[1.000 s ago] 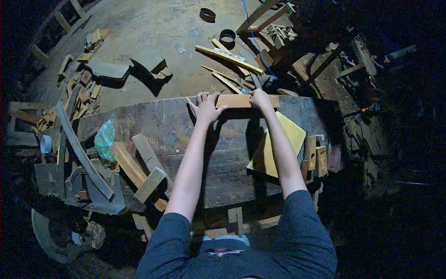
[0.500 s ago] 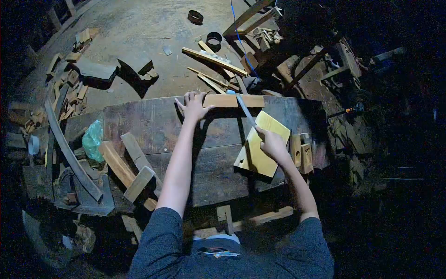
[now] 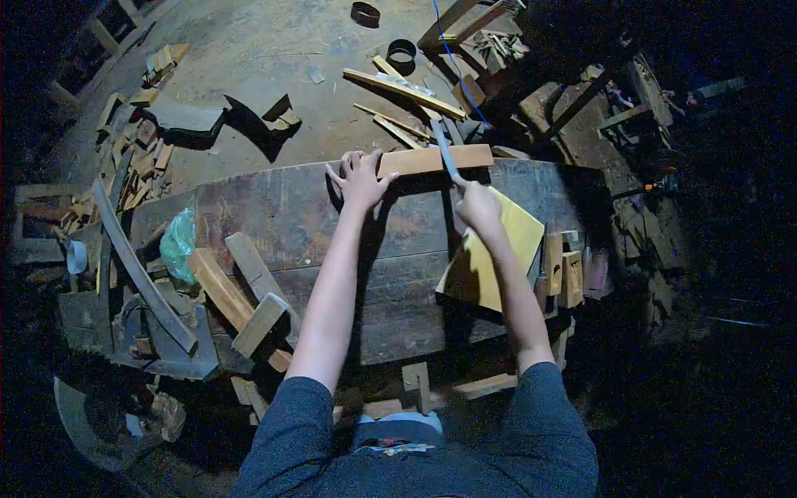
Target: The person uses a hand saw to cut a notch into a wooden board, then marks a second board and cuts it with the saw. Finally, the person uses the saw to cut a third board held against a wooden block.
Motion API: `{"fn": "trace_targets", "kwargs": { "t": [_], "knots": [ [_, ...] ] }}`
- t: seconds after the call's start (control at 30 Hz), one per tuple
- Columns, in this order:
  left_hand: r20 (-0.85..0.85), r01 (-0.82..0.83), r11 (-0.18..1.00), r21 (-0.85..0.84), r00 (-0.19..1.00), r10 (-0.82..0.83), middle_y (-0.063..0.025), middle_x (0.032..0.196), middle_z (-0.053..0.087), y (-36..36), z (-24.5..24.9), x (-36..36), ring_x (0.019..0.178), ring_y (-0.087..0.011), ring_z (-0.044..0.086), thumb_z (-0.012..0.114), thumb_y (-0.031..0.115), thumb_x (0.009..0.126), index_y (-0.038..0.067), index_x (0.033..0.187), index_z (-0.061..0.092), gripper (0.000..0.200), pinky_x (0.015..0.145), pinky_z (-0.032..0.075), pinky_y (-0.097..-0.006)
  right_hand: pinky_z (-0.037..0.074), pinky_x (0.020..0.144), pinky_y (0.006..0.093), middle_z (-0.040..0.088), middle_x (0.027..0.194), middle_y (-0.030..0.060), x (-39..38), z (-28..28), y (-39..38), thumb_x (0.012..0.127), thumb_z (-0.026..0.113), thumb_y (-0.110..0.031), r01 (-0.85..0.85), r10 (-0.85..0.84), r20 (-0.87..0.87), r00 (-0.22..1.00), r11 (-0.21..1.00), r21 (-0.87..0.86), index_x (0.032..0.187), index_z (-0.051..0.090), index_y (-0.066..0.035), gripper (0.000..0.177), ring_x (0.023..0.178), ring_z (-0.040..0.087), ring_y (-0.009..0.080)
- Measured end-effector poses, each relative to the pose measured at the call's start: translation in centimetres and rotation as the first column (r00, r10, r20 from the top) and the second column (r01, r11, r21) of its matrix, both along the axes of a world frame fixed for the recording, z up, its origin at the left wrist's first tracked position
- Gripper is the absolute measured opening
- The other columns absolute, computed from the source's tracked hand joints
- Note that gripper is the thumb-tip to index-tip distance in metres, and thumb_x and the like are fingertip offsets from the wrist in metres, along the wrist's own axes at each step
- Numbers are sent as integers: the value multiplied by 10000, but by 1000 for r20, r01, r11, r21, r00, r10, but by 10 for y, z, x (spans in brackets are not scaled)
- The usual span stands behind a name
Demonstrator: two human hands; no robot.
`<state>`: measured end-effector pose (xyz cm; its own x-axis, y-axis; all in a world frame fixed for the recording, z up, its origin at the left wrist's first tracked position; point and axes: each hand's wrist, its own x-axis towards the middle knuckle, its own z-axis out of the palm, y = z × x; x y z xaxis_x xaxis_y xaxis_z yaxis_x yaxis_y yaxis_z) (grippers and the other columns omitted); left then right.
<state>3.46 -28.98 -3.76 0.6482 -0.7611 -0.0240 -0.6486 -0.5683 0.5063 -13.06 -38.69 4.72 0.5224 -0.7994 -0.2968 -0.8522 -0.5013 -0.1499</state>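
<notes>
My left hand (image 3: pixel 362 183) presses with spread fingers on the left part of a long wooden piece (image 3: pixel 415 161), near the bench's far edge. My right hand (image 3: pixel 480 205) is closed around a long, narrow, flat grey metal tool (image 3: pixel 443 149). Its strip crosses the wooden piece not far from the right end, and the tip points away from me past the far side. The handle is hidden in my fist. Beneath my right forearm lies a yellow board (image 3: pixel 525 222), partly in shadow.
On the dark workbench (image 3: pixel 398 307), wooden blocks (image 3: pixel 261 325) and a green plastic bag (image 3: pixel 178 245) lie to the left. Wooden hand planes (image 3: pixel 571 278) stand at the right. A long curved strip (image 3: pixel 145 270) leans at far left. Wood strips (image 3: pixel 403 90) lie on the floor beyond.
My right hand has pushed forward, and the metal tool now reaches farther beyond the wooden piece. My left hand stays on the wood. The view has shifted slightly.
</notes>
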Motion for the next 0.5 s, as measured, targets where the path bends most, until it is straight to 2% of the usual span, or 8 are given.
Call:
{"fn": "trace_targets", "kwargs": {
  "t": [0.07,0.1,0.27,0.3,0.43,0.5],
  "knots": [
    [30,20,1000,20,999,-21,-66,1120,326,1,-1,1,1139,-240,177,532,486,640,240,1093,412,530,863,-40,-612,438,647,375,563,784,174,6,14,-12,653,471,-126,-11,14,-56,998,998,62,1016,519,-213,376,753,549,298],
    [24,40,999,23,999,-40,-64,1115,327,2,-2,2,1137,-238,180,528,491,640,241,1094,411,531,863,-38,-612,438,655,381,561,790,185,7,-6,-23,647,472,-121,2,-2,-44,999,1000,7,985,534,-177,349,765,545,310],
    [64,63,998,-11,996,-62,-57,1100,336,0,-6,3,1133,-234,186,517,503,643,245,1078,418,515,862,-29,-613,432,676,391,557,822,190,45,-36,-54,632,483,-103,49,-49,-8,999,999,15,876,569,-104,259,796,539,312],
    [57,45,999,3,997,-45,-51,1088,355,1,0,1,1120,-241,198,536,510,625,240,1064,431,527,863,-11,-612,437,675,390,561,821,183,51,-59,-69,621,498,-107,-6,5,17,1000,998,58,846,577,-84,240,794,544,305],
    [41,6,1000,6,999,-7,-43,1085,359,2,7,-2,1121,-242,198,555,519,599,234,1047,445,541,844,40,-640,446,651,370,575,826,147,63,-45,-58,616,536,-149,24,-28,-137,990,999,-30,837,581,-77,237,778,560,275],
    [23,11,1000,5,1000,-12,-44,1092,349,3,9,-1,1126,-238,192,553,522,598,232,1047,445,545,836,49,-648,446,645,376,570,813,162,42,-44,-50,639,511,-179,-43,42,-57,997,999,-23,858,571,-78,248,763,556,293]
  ]
}}
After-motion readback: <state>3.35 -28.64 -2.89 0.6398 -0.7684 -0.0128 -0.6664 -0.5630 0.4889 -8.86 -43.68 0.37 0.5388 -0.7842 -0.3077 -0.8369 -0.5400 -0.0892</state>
